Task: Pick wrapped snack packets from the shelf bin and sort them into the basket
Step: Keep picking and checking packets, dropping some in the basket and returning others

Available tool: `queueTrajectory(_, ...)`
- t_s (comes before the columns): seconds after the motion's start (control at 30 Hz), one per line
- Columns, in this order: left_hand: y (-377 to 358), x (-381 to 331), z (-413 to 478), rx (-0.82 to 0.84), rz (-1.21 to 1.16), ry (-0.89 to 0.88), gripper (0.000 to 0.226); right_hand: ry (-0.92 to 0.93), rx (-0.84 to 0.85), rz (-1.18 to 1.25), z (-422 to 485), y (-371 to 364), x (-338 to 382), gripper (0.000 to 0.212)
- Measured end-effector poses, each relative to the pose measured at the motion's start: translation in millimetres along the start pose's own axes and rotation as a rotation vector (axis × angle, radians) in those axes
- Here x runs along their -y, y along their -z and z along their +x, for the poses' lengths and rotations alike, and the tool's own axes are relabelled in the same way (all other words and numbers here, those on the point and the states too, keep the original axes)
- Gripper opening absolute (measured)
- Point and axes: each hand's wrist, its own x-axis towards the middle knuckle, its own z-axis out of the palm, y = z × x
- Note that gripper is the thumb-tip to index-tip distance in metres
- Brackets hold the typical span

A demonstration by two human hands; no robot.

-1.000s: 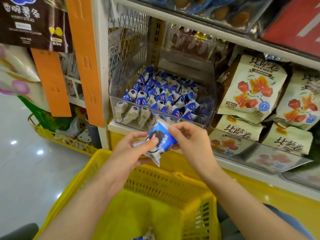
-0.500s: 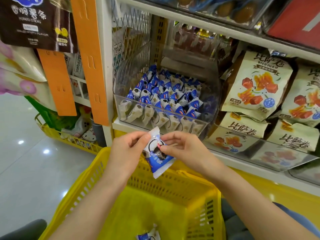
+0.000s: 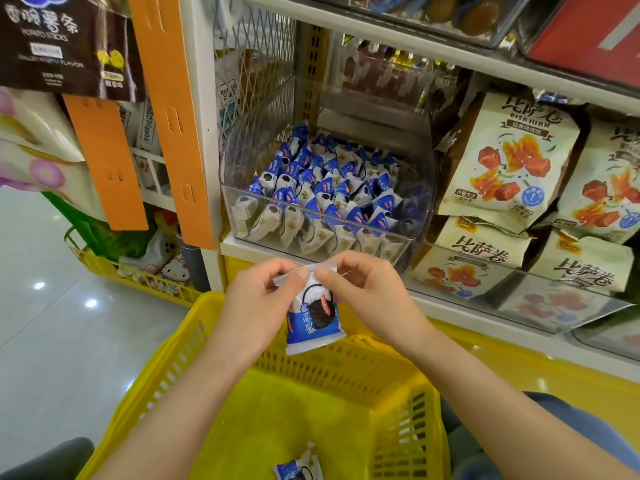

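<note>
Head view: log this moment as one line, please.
left hand: pinches held packet top seal | right hand: pinches same seal | held packet: hangs upright over basket far rim | second packet: lies in basket

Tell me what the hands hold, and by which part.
Both the left hand and right hand pinch one blue-and-white snack packet by its crimped top seal; its body hangs over the yellow basket.

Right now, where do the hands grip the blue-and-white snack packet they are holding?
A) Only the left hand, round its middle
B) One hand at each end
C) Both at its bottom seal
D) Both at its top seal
D: the left hand and the right hand both pinch the crimped top edge of the snack packet, which hangs down freely above the yellow basket.
</note>
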Motion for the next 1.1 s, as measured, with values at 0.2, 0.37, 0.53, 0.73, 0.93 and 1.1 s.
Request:
queueTrajectory(0.2, 3.1, -2.9, 0.2, 0.052, -0.066, 0.057, 0.028, 0.1, -0.018, -0.066, -5.2, -1.4, 1.2, 0.004)
queueTrajectory(0.37, 1.6, -7.5, -1.9, 0.095, -0.14, 0.16, 0.019, 0.305, -0.141, -0.304, -9.4, -1.0, 0.7, 0.003)
queueTrajectory(0.53, 1.0, 2.0, 4.4, 0.029, 0.081, 0.371, 0.031, 0.243, -0.242, -0.181, -6.9, 2.8, -0.2, 0.005)
queueTrajectory(0.73, 5.5, 1.8, 6.8, 0.157, -0.387, 0.467, 0.051, 0.468, -0.114, -0.35, -8.8, 3.9, -1.6, 0.008)
queueTrajectory(0.93, 4.9, 0.6, 3.5, 0.033, -0.412, 0.31, 0.016, 0.537, 0.069, -0.494, -11.5, 1.3, -1.9, 0.02)
queueTrajectory(1.1, 3.1, -1.2, 3.3, -0.009, -0.33, 0.277, 0.02, 0.228, -0.173, -0.231, -8.1, -2.2, 0.5, 0.033)
